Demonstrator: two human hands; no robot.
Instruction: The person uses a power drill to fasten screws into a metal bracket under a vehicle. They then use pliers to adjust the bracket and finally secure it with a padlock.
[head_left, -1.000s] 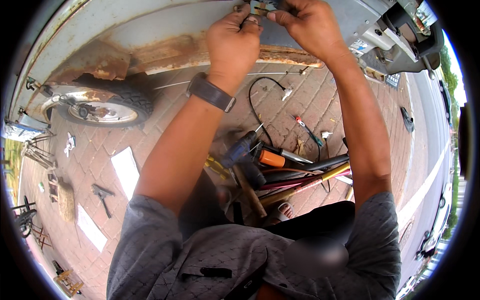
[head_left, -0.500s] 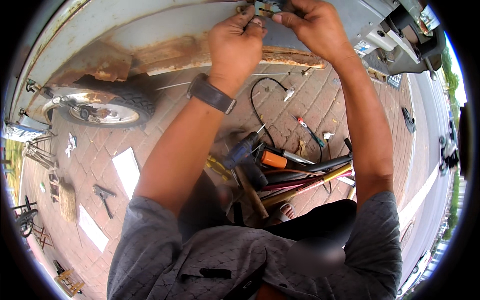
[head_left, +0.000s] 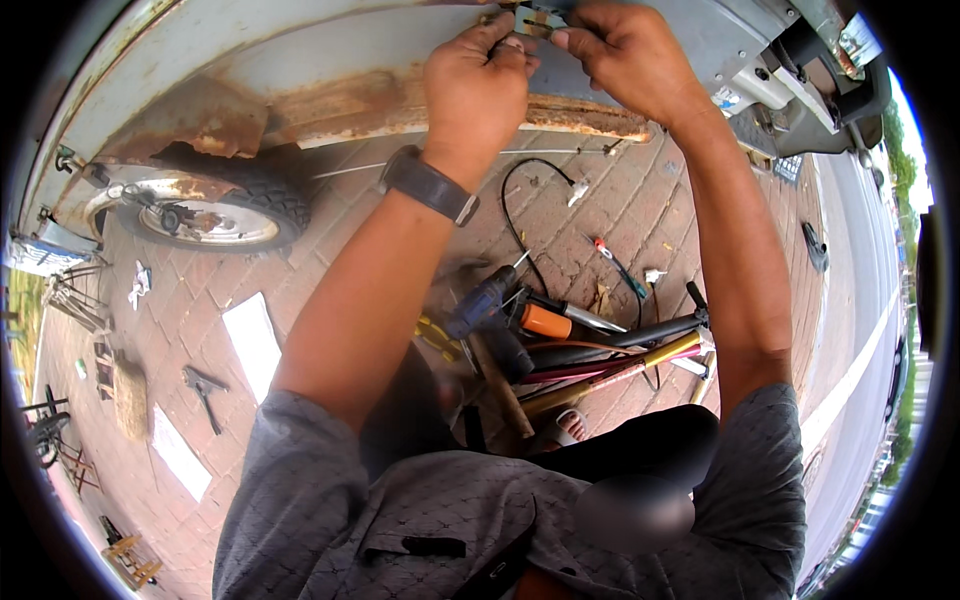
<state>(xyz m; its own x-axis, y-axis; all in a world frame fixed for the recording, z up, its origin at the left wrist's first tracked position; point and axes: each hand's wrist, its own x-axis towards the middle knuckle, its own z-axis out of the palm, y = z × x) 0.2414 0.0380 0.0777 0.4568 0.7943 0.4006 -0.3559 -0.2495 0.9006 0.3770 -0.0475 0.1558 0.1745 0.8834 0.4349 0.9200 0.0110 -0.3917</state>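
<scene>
Both of my hands are raised to a grey, rust-stained vehicle panel (head_left: pixel 330 50) at the top of the view. My left hand (head_left: pixel 478 95), below a dark wristband (head_left: pixel 430 186), is closed, thumb and fingers pinched together; what they hold is too small to make out. My right hand (head_left: pixel 637 62) is closed as well, its thumb and forefinger pinching the end of a small, thin brownish strip (head_left: pixel 537 24). Between the two sets of fingertips the strip lies over a pale bluish patch. The upper edge of the picture cuts off part of this spot.
Below my arms lie a blue drill (head_left: pixel 482 302), an orange-handled tool (head_left: pixel 546 321), and several bars (head_left: pixel 610 375). A black cable (head_left: pixel 505 205) and a screwdriver (head_left: pixel 620 268) rest on the brick paving. Left are a wheel (head_left: pixel 215 220), paper sheets (head_left: pixel 252 342) and a clamp-like tool (head_left: pixel 205 397).
Both hands stay at the panel, shifting very slightly to the right in the picture. The right fingertips remain on the small strip. The things on the ground have not moved.
</scene>
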